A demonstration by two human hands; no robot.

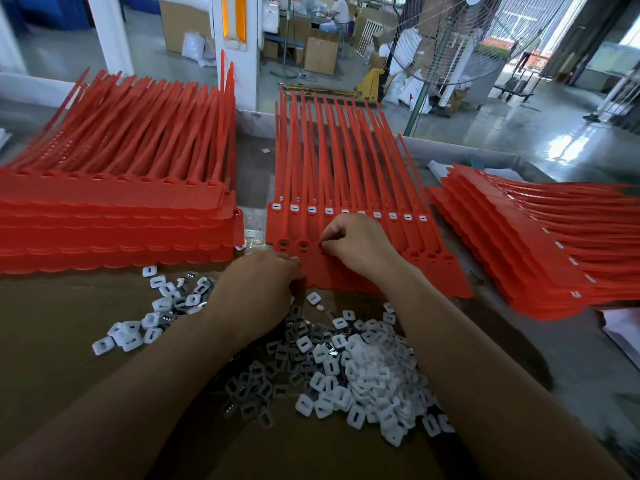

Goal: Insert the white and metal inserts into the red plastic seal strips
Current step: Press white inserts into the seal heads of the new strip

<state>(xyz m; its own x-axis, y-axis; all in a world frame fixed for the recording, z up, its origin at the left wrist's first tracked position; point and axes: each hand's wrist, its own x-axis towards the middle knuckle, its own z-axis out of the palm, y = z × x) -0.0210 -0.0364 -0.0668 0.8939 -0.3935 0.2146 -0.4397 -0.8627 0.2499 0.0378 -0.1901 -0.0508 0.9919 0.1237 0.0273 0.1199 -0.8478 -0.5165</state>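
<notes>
Cardboard worktop (69, 323) between red strip stacks (117, 216)

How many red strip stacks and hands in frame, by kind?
Red strip stacks: 3 (left, middle, right)
Hands: 2 (left hand, right hand)
Total: 5
Loose inserts on the table are too many to count.

A single head-worn wide-angle view looks forward and down, close over the table (52, 323); both forearms enter from six o'clock, the factory floor (519, 126) fills twelve o'clock.
</notes>
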